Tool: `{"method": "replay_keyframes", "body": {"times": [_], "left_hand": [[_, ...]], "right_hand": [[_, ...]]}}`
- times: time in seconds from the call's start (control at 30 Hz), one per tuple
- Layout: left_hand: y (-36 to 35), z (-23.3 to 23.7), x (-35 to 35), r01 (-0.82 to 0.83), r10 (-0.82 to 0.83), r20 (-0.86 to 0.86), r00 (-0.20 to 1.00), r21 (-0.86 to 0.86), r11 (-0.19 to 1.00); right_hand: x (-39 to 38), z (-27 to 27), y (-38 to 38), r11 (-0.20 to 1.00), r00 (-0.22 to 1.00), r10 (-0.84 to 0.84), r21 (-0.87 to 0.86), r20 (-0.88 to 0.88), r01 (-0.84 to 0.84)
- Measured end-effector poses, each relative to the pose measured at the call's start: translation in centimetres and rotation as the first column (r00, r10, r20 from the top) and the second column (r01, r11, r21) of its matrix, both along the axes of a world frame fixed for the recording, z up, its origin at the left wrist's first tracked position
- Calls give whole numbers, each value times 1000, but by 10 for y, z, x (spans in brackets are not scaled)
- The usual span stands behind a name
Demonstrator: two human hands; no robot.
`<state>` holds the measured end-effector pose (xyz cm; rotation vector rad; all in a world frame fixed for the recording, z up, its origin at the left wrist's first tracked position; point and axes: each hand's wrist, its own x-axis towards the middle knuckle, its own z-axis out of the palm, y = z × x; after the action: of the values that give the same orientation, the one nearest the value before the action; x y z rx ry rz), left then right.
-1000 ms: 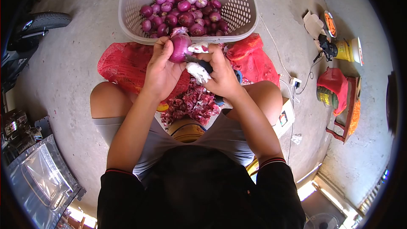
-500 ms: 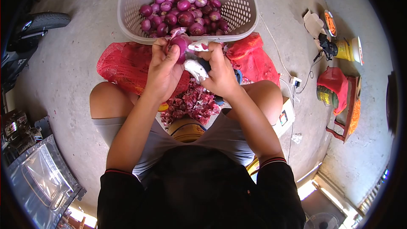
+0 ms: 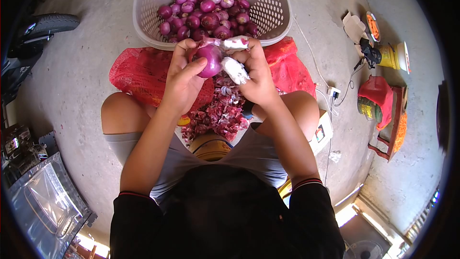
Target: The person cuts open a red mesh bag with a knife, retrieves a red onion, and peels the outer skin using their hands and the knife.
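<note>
A red onion (image 3: 210,61), glossy and purple, is held up in front of the basket. My left hand (image 3: 184,74) grips it from the left, with the thumb across its front. My right hand (image 3: 258,76) is at its right side; white wrapping (image 3: 235,70) covers the thumb and index finger. The wrapped thumb meets the onion's side, and the wrapped index finger touches loose skin (image 3: 209,42) at its top. Below the hands lies a heap of shed onion skins (image 3: 220,117). Beyond them, a grey perforated basket (image 3: 141,14) contains many red onions (image 3: 210,21).
Red mesh sacks (image 3: 139,76) lie on both sides, between my knees and the basket. A cable and white plug (image 3: 334,91) are on the floor at right. Farther right are a yellow bucket (image 3: 390,55) and a small wooden rack (image 3: 396,124). A motorcycle wheel (image 3: 55,23) stands at left.
The right hand has shifted slightly right, its wrapped fingers spreading a little. The onion has turned and moved slightly right in the left hand, showing more of its smooth purple face.
</note>
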<state>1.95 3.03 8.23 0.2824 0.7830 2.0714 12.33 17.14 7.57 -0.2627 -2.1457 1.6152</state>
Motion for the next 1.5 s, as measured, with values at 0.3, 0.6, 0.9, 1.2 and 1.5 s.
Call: {"method": "replay_keyframes", "body": {"times": [0.3, 0.6, 0.9, 1.2, 1.5], "left_hand": [[1, 8, -1, 16, -122, -436, 892, -238, 971], [3, -4, -6, -103, -71, -619, 782, -241, 965], [3, 0, -4, -10, -65, -486, 871, -149, 989], [3, -1, -3, -99, 26, -574, 819, -96, 990], [4, 0, 2, -111, 47, -510, 859, -97, 989]], "right_hand": [[7, 23, 17, 973, 950, 199, 67, 241, -220], [10, 17, 20, 979, 950, 163, 79, 267, -190], [4, 11, 11, 993, 993, 112, 43, 49, -114], [4, 12, 7, 993, 998, 45, 107, 51, -51], [1, 7, 1, 994, 998, -58, 98, 21, 56]]}}
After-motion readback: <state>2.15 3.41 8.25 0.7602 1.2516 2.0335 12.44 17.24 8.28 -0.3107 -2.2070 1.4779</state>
